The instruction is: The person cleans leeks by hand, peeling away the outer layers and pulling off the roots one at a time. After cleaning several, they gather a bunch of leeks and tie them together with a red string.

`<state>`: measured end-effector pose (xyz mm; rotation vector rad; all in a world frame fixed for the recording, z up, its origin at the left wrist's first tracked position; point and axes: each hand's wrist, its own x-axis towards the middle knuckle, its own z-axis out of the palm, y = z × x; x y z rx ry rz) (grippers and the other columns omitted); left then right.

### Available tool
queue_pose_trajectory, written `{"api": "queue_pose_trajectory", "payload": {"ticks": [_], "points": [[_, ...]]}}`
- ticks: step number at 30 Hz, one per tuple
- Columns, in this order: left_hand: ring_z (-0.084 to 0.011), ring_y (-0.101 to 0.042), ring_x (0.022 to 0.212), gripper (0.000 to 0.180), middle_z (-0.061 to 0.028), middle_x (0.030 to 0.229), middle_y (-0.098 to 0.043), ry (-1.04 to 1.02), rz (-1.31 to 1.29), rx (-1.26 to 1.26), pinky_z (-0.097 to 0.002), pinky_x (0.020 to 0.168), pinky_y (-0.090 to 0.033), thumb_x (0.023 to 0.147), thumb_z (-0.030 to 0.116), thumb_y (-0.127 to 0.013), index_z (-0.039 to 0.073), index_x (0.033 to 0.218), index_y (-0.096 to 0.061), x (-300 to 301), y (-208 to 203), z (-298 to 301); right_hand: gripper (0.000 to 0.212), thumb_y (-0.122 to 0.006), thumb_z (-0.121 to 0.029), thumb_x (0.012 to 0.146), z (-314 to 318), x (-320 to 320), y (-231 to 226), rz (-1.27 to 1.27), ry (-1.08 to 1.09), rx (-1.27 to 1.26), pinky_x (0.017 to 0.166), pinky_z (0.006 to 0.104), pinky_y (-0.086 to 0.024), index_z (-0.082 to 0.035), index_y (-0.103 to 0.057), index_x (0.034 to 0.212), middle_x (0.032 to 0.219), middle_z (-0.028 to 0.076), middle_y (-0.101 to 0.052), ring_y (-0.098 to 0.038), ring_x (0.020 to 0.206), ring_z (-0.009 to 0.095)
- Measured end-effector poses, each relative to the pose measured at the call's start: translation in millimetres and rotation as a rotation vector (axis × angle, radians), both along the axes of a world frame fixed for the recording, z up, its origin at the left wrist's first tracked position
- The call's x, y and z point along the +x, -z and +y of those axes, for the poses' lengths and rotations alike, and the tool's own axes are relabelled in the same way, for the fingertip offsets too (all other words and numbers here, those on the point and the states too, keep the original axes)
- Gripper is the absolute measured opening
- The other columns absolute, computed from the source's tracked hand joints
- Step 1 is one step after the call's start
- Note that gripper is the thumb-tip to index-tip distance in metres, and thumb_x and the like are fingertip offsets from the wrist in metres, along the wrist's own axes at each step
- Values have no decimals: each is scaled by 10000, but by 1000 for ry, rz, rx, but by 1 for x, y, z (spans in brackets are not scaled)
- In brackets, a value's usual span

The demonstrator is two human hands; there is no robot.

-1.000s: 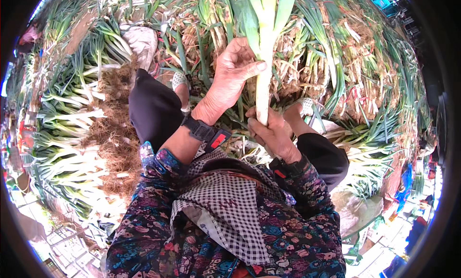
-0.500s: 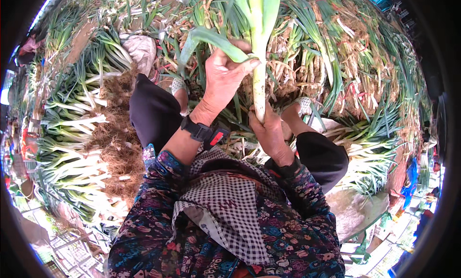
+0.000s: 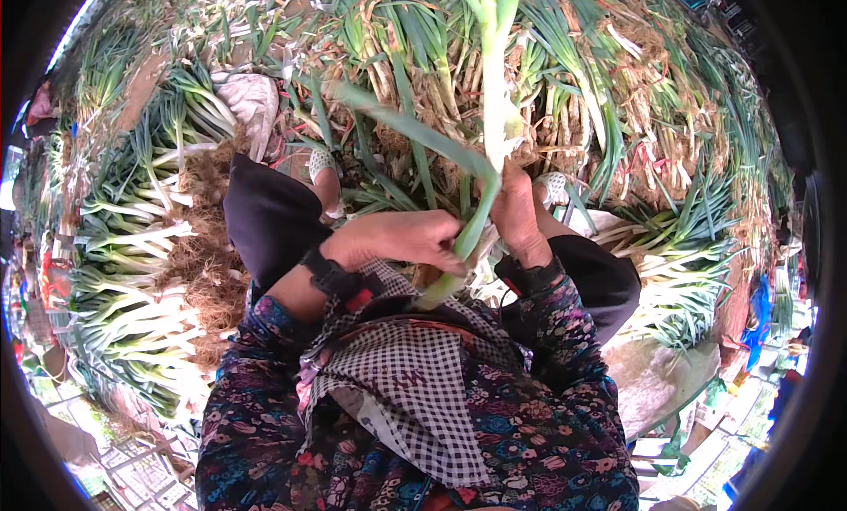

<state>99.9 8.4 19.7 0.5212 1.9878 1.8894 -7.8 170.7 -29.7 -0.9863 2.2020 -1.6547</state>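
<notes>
A thick leek (image 3: 496,92) stands upright in front of me, its white shank low and its green leaves reaching past the upper edge. My right hand (image 3: 519,213) is closed round the lower end of the shank; the root end is hidden in the fingers. Lower and to the left, my left hand (image 3: 406,239) pinches a long green outer leaf (image 3: 437,142), which bends over beside the leek. One part of the leaf hangs below my left fingers, and its far tip is smeared by motion. Whether the leaf is still joined to the shank I cannot tell.
Trimmed leeks (image 3: 141,312) with brown roots lie in a long row at my left. Another pile of leeks (image 3: 675,295) is at my right, near a pale sack (image 3: 657,387). Untrimmed bundles (image 3: 565,114) with dry leaves cover the ground ahead. A whitish sack (image 3: 250,105) lies front left.
My left hand has pulled the outer leaf down toward me, away from the upper shank. The leek and my right hand have shifted slightly up and to the right.
</notes>
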Motion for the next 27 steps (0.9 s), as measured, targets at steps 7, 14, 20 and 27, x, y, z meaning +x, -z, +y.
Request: {"api": "queue_pose_trajectory", "payload": {"ticks": [7, 14, 20, 27], "points": [[-225, -599, 1074, 496, -144, 1169, -625, -973, 59, 294, -362, 934, -463, 879, 317, -623, 28, 1270, -526, -57, -24, -34, 147, -604, -32, 861, -13, 26, 0, -35, 40, 55, 627, 343, -472, 18, -566, 993, 770, 152, -591, -575, 669, 241], [-303, -577, 1106, 441, -167, 1137, -613, -702, -205, 908, -438, 941, -466, 831, 89, -541, -28, 1253, -485, -61, -23, -10, 152, -625, -76, 874, -8, 39, 8, -44, 2, 37, 588, 315, -451, 32, -557, 956, 745, 146, -573, -510, 647, 150], [-298, -574, 1103, 428, -159, 1160, -604, -676, -99, 987, -443, 953, -457, 830, 72, -525, -34, 1243, -487, -50, -30, -14, 135, -612, -67, 880, -9, 39, 1, -19, -46, 31, 578, 314, -445, 42, -554, 935, 728, 139, -551, -511, 625, 170], [-271, -587, 1059, 390, -144, 1139, -601, -695, -97, 1041, -437, 948, -463, 859, 111, -547, -30, 1219, -499, -52, -21, -10, 141, -597, -44, 877, -6, 43, 1, -238, -119, -47, 581, 306, -440, 53, -548, 967, 738, 149, -557, -502, 625, 170]]}}
